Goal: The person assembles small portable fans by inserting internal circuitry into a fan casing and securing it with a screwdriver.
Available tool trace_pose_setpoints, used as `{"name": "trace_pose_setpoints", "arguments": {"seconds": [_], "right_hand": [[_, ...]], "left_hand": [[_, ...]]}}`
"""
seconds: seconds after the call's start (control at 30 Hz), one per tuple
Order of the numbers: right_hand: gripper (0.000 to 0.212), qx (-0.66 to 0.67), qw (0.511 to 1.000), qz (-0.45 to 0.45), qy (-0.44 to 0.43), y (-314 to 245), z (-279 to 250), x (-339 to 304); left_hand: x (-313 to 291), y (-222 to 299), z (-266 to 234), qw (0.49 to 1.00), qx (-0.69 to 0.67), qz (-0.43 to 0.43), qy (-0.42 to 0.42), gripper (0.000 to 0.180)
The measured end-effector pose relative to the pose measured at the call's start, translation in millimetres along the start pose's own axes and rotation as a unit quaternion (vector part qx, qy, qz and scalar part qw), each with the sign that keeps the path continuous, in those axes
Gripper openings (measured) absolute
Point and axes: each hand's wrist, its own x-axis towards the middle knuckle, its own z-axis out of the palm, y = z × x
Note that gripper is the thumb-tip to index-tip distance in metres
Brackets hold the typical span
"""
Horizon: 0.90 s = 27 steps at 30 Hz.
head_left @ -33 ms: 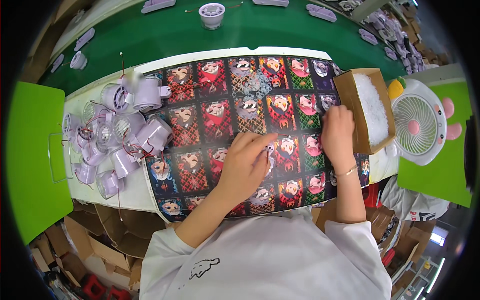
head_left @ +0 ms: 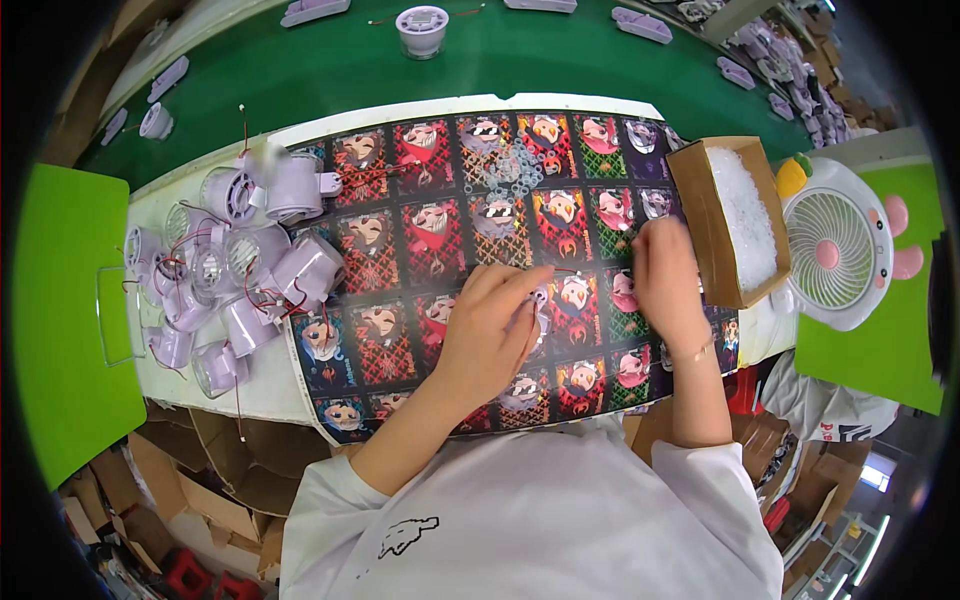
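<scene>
My left hand is closed around a lilac plastic piece, mostly hidden behind the fingers. A short wire end with a small connector shows just beyond its fingertips. To the right, my right hand hovers over the printed mat, its fingers curled together; whatever may be between them is hidden. Beside that hand stands a cardboard box full of small clear pieces. Farther up the mat lies a loose cluster of small clear rings.
Lilac fan housings with trailing red wires are heaped on the left. A white fan with pink ears lies at the right. Beyond the mat, a green belt carries spaced lilac parts, among them a round housing.
My right hand has shifted slightly left and nearer to me, away from the cardboard box. My left hand has stayed in place with the lilac piece.
</scene>
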Motion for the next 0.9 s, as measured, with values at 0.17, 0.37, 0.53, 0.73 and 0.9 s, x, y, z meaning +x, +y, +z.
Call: {"name": "trace_pose_setpoints", "arguments": {"seconds": [0.17, 0.37, 0.53, 0.73, 0.9], "right_hand": [[0.014, 0.264, 0.960, -0.071, -0.060, -86, -27, -23], [0.037, 0.215, 0.974, -0.062, -0.037, -103, -17, -39], [0.038, 0.220, 0.974, 0.033, 0.051, -122, -3, -43], [0.045, 0.219, 0.974, -0.040, -0.038, -102, -19, -20], [0.025, 0.198, 0.958, -0.160, -0.135, -72, -36, 20]], "left_hand": [[-3, 0, 2, 0.999, -0.021, -0.025, 0.016, 0.037], [-2, 4, 3, 0.999, -0.016, -0.034, 0.023, 0.036], [-2, 2, 11, 0.998, 0.012, -0.037, 0.054, 0.034], [0, 3, 10, 0.997, 0.036, -0.013, 0.067, 0.031], [0, 2, 11, 0.996, 0.040, -0.003, 0.085, 0.028]]}}
